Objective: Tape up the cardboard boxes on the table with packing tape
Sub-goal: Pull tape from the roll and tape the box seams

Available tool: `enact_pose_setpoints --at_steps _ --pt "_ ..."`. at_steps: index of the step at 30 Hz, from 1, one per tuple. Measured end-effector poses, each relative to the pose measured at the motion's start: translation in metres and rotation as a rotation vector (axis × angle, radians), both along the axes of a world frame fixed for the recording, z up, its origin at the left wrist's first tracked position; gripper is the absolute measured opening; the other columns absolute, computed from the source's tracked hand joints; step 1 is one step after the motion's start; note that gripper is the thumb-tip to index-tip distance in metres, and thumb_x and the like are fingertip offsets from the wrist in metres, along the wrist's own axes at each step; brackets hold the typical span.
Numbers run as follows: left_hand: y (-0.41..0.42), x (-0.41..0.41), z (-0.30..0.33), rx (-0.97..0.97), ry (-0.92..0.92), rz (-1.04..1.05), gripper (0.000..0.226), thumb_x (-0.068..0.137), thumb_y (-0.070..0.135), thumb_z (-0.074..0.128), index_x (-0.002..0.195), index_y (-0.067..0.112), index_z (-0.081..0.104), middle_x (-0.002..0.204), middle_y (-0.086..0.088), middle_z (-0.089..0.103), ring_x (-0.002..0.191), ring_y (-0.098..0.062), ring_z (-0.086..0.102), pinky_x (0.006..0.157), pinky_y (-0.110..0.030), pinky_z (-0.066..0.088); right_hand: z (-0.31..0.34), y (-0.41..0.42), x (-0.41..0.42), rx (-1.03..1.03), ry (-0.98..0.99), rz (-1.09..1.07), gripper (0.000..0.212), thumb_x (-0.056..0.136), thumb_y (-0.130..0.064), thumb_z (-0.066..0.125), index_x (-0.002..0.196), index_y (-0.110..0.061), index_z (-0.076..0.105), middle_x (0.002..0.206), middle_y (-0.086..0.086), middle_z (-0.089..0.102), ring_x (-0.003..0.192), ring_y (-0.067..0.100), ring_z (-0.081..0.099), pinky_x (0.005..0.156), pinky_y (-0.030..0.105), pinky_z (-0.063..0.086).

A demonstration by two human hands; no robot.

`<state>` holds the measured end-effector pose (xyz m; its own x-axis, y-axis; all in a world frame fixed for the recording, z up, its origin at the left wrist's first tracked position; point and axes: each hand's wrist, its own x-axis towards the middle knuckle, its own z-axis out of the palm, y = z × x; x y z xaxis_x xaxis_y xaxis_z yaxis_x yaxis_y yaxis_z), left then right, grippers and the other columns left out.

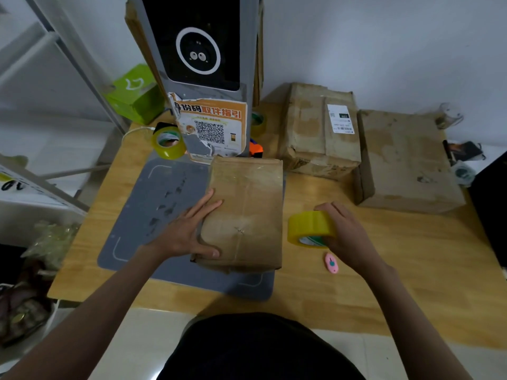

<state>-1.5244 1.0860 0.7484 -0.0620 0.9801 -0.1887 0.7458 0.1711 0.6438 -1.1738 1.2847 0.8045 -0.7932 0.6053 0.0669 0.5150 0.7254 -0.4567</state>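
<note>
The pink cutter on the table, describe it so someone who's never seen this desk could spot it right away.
Start at the wooden table and find the yellow tape roll held in the right hand. Just below that roll, lying flat on the wood, is the pink cutter. It is a small oval, the only pink thing there, with a dark mark in its middle.

Grey scanner kiosk point(200, 64) on grey mat point(153, 204); pink cutter point(331, 263) beside.
</note>
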Motion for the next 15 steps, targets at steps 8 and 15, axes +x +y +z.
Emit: enact_pose_setpoints --at_steps 8,15 --pt "0.0 0.004 0.002 0.003 -0.052 0.001 0.122 0.063 0.061 0.088 0.159 0.037 0.017 0.165 0.026 -0.012 0.155 -0.005 0.005 0.12 -0.041 0.027 -0.039 -0.003 0.002 -0.087 -0.027 -0.069 0.064 0.07 0.005 0.076 0.125 -0.02 0.054 0.119 0.004 0.051 0.105 0.027 0.05 0.082 0.042 0.045" --pt "0.003 0.042 0.002 0.049 -0.472 0.472 0.089 0.092 0.033 0.071 0.159 0.035 0.013 0.164 0.018 0.009 0.146 -0.005 0.022 0.112 -0.03 0.036 -0.067 -0.004 0.0 -0.198 0.035 -0.116 0.059 0.077 0.004 0.074 0.126 -0.021 0.052 0.12 0.001 0.047 0.109 0.021 0.046 0.084 0.043 0.048"
